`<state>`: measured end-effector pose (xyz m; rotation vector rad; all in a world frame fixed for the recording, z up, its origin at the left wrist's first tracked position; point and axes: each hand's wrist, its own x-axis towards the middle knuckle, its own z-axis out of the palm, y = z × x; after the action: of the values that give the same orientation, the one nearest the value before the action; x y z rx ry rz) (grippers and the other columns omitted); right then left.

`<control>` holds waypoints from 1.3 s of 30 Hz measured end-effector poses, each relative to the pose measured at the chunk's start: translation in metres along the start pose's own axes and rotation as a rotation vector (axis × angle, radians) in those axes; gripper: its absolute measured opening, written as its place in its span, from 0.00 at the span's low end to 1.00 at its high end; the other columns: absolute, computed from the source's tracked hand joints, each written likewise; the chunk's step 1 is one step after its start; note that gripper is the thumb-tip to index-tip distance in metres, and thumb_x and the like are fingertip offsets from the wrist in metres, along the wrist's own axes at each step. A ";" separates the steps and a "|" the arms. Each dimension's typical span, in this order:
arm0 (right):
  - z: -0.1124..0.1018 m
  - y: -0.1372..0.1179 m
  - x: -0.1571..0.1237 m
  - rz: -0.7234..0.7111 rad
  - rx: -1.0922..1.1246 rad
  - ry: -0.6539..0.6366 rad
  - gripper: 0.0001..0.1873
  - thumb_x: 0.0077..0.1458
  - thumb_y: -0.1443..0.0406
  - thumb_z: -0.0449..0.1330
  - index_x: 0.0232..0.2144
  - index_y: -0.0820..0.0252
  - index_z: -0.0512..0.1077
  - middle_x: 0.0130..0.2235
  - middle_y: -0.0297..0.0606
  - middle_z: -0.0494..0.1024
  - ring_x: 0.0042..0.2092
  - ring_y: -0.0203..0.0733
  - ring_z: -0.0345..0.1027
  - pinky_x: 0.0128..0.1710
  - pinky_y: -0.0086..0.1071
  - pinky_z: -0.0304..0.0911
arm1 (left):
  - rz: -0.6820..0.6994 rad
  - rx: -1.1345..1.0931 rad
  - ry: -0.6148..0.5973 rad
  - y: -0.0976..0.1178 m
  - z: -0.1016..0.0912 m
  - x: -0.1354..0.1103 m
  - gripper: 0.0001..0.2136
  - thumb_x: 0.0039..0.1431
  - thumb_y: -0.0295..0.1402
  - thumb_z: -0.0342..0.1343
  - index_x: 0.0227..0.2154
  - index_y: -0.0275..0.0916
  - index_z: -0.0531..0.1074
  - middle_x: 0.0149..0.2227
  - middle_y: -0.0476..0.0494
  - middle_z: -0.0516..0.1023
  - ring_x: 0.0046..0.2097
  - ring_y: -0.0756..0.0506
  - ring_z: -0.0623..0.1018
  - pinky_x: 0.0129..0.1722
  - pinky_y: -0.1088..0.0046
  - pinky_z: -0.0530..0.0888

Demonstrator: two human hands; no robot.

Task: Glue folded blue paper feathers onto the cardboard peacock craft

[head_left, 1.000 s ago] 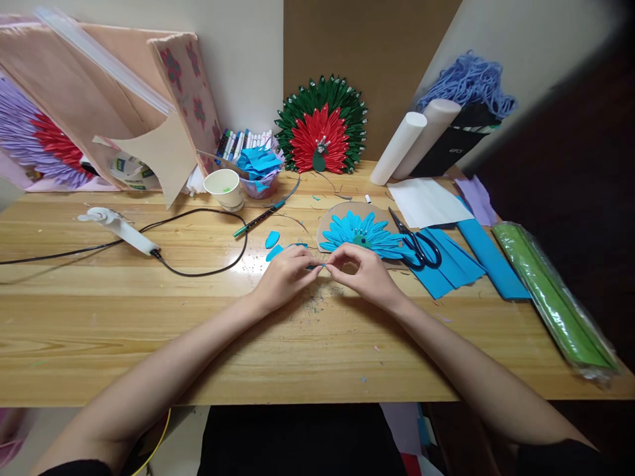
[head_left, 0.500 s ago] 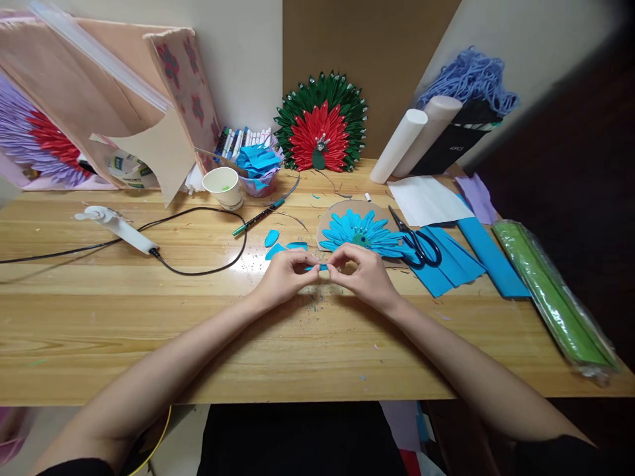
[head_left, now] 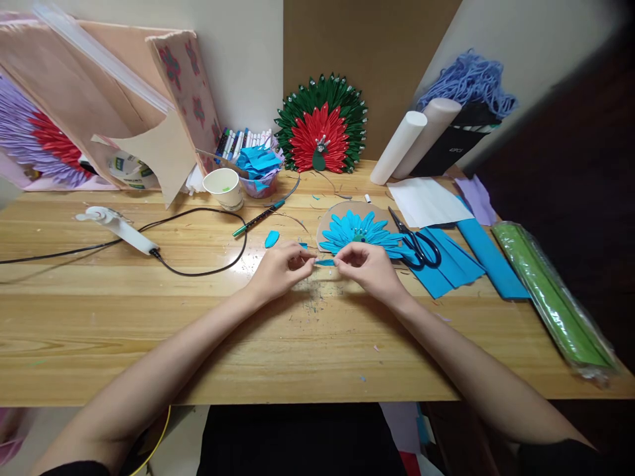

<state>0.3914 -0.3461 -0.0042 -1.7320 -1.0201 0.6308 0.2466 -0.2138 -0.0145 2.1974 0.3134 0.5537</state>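
Between my two hands stretches a small blue paper petal (head_left: 325, 262). The fingertips of my left hand (head_left: 282, 270) pinch its left end, and those of my right hand (head_left: 368, 268) pinch the right end. Just beyond them lies a round cardboard piece (head_left: 328, 213) bearing a fan of blue paper petals (head_left: 353, 228), its lower part partly behind my right hand. A loose blue petal (head_left: 271, 238) rests on the table left of my hands; another blue bit shows behind my left fingers.
Black-handled scissors (head_left: 421, 250) lie on blue paper sheets (head_left: 446, 268) at right. A glue gun (head_left: 119, 230) with a looping cord, a green pen (head_left: 258, 219) and a paper cup (head_left: 223, 188) are at left. A red-green paper peacock (head_left: 321, 125) stands behind; a green wrapped roll (head_left: 550, 297) lies far right.
My hands have moved slightly apart, so more of the blue petal shows between the fingertips. My left hand now covers more of the loose petals behind it.
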 end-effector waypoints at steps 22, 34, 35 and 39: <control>0.002 -0.001 -0.005 -0.457 -0.380 -0.093 0.01 0.51 0.67 0.58 0.28 0.58 0.70 0.27 0.36 0.72 0.31 0.39 0.62 0.32 0.33 0.59 | -0.052 -0.113 -0.136 0.004 0.009 -0.002 0.07 0.53 0.33 0.55 0.27 0.35 0.75 0.25 0.46 0.75 0.28 0.50 0.71 0.27 0.76 0.66; 0.001 0.001 -0.006 -0.687 -0.562 -0.127 0.07 0.55 0.69 0.53 0.31 0.57 0.71 0.33 0.41 0.77 0.38 0.43 0.69 0.38 0.37 0.65 | -0.313 -0.418 -0.220 0.006 0.006 0.002 0.06 0.51 0.31 0.56 0.28 0.34 0.76 0.28 0.46 0.78 0.30 0.50 0.74 0.32 0.75 0.69; 0.001 0.001 -0.006 -0.696 -0.564 -0.134 0.07 0.55 0.69 0.53 0.31 0.57 0.71 0.34 0.41 0.77 0.38 0.43 0.69 0.38 0.37 0.66 | -0.317 -0.437 -0.231 0.006 0.006 0.002 0.07 0.51 0.32 0.56 0.27 0.34 0.75 0.28 0.46 0.78 0.30 0.50 0.74 0.33 0.75 0.70; 0.001 0.001 -0.006 -0.783 -0.568 -0.117 0.07 0.56 0.70 0.53 0.33 0.60 0.71 0.35 0.43 0.77 0.39 0.42 0.69 0.39 0.36 0.66 | -0.326 -0.469 -0.235 0.004 0.007 0.002 0.08 0.52 0.33 0.55 0.24 0.35 0.74 0.27 0.46 0.78 0.30 0.51 0.74 0.33 0.75 0.70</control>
<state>0.3883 -0.3513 -0.0061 -1.5623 -1.9473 -0.0807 0.2522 -0.2203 -0.0148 1.6900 0.3642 0.1617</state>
